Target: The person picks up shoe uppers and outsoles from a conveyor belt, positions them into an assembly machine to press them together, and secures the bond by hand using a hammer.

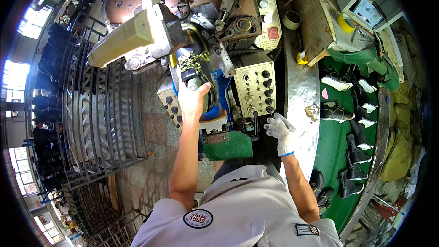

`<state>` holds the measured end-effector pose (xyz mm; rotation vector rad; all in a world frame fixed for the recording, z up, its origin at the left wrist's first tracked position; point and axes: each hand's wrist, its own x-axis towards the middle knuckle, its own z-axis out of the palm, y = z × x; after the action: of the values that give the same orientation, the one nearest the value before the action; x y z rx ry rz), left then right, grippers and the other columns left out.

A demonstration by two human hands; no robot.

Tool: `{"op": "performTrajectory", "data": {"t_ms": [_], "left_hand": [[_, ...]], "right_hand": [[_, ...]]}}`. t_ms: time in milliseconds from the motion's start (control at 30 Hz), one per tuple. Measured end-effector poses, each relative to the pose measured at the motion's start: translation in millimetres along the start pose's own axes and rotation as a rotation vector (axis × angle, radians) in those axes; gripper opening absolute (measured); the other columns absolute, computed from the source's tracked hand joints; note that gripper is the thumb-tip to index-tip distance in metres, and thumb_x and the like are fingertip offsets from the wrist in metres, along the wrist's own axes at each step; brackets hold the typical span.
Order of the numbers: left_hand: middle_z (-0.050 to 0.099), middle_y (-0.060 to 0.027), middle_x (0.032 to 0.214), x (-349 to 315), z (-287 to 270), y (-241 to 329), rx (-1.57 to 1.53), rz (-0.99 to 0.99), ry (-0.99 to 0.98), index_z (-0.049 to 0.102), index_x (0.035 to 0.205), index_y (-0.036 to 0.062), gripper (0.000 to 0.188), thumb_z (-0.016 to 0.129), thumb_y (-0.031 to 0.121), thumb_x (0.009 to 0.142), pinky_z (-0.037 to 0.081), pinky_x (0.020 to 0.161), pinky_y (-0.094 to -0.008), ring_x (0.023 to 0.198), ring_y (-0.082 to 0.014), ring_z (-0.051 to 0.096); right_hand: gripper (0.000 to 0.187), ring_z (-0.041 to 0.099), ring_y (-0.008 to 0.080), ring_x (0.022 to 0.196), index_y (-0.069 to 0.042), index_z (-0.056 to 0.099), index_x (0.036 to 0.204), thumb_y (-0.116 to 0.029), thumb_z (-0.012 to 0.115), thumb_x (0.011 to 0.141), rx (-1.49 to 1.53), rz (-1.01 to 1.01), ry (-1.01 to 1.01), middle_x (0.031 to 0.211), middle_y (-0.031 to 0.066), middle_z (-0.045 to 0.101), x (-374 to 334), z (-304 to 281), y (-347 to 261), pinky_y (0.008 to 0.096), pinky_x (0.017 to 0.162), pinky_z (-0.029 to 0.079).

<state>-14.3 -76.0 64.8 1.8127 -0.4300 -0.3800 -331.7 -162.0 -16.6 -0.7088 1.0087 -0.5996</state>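
A black lace-up shoe (197,45) with yellow-and-black laces sits in the machine (244,25), its toe pointing away from me and under the metal parts. My left hand (193,98), bare, grips the shoe at its opening, the thumb lying across the collar. Some of its fingers are hidden by the hand and the shoe. My right hand (280,129) wears a white knitted glove with a blue cuff edge. Its fingers are spread and hold nothing, beside a black-handled lever (255,128) and just below the cream control panel (255,89) with black knobs.
A green conveyor belt (336,142) with several black shoes runs along my right, behind a metal ledge (302,77). A yellowish padded arm (121,41) juts out left of the shoe. A green plate (227,145) hangs before my waist. Metal racks (103,100) stand at left.
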Motion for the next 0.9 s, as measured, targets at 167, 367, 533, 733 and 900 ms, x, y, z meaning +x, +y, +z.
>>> {"op": "performTrajectory", "data": {"t_ms": [167, 367, 533, 733, 900], "left_hand": [[0.073, -0.0129, 0.102, -36, -28, 13, -0.736, -0.280, -0.311, 0.064, 0.116, -0.0045, 0.041, 0.076, 0.009, 0.079, 0.060, 0.082, -0.0357, 0.086, -0.0241, 0.073], [0.057, -0.0336, 0.139, -100, 1, 37, -1.219, -0.353, -0.773, 0.040, 0.149, -0.0095, 0.094, 0.074, 0.030, 0.071, 0.050, 0.108, -0.0545, 0.124, -0.0490, 0.061], [0.051, -0.0265, 0.151, -140, 13, -49, -1.427, -0.627, -0.850, 0.038, 0.158, 0.0023, 0.106, 0.067, 0.069, 0.080, 0.044, 0.110, -0.0650, 0.133, -0.0515, 0.053], [0.071, -0.0158, 0.124, -142, 13, -39, -0.892, -0.624, -0.620, 0.056, 0.143, -0.0012, 0.058, 0.058, 0.043, 0.104, 0.058, 0.094, -0.0434, 0.104, -0.0275, 0.072], [0.074, -0.0046, 0.102, -105, 16, 14, -0.194, -0.128, -0.528, 0.067, 0.125, -0.0058, 0.030, 0.066, 0.014, 0.103, 0.049, 0.081, -0.0248, 0.092, -0.0097, 0.063]], "right_hand": [[0.064, 0.075, 0.0311, 0.096, 0.011, 0.048, 0.146, -0.034, 0.065, 0.103, 0.036, -0.069, -0.171, 0.124, 0.0272, 0.068, 8, 29, -16, 0.0351, 0.077, 0.061], [0.088, 0.071, 0.0314, 0.110, 0.003, 0.039, 0.155, -0.067, 0.046, 0.102, 0.592, -0.015, -0.717, 0.139, 0.0236, 0.062, 20, 118, -51, 0.0406, 0.091, 0.059], [0.085, 0.062, 0.0319, 0.129, -0.006, 0.039, 0.158, -0.051, 0.068, 0.093, 0.716, 0.082, -0.633, 0.150, 0.0222, 0.054, -2, 144, -79, 0.0472, 0.109, 0.053], [0.073, 0.073, 0.0304, 0.108, 0.003, 0.047, 0.148, -0.029, 0.071, 0.087, 0.514, -0.043, -0.395, 0.129, 0.0222, 0.068, -20, 101, -96, 0.0410, 0.095, 0.061], [0.069, 0.074, 0.0255, 0.100, 0.008, 0.054, 0.139, -0.030, 0.073, 0.084, 0.329, -0.139, -0.310, 0.116, 0.0194, 0.072, -39, 74, -101, 0.0367, 0.091, 0.060]]}}
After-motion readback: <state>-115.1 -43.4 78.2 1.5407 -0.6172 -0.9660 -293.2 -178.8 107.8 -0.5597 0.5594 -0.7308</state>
